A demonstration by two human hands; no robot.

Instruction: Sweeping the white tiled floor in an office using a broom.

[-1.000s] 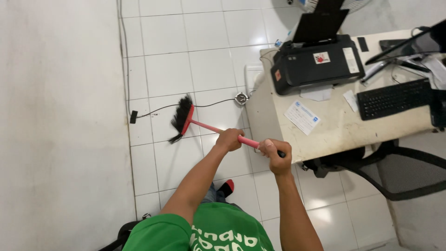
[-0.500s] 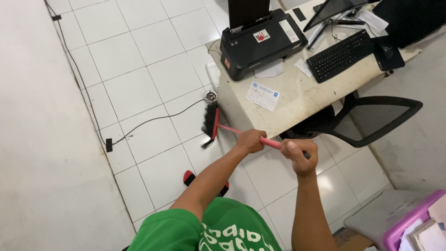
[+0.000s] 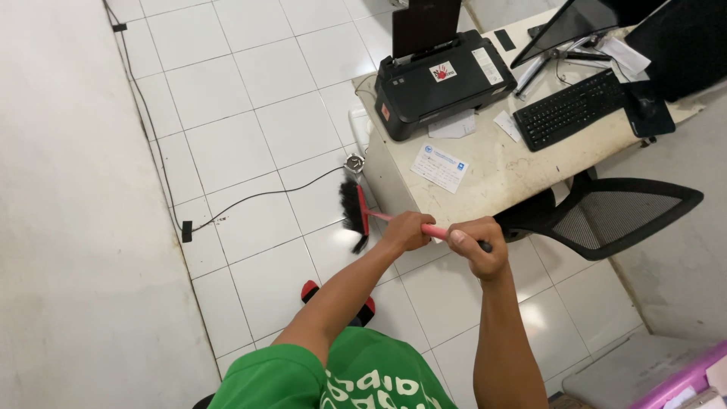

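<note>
Pink-handled broom point(image 3: 363, 216) with black bristles in both hands. White tiled floor point(image 3: 227, 136) beyond them. Black printer point(image 3: 443, 83) and keyboard point(image 3: 572, 110) on beige desk point(image 3: 500, 170) past right hand point(image 3: 477, 246).

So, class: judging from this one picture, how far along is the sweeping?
Done: the open tiles look clean, no dirt pile showing. In hand: left hand and right hand grip the broom, bristles on the floor at the desk corner. Left: the floor under the desk and chair, unreached.
</note>
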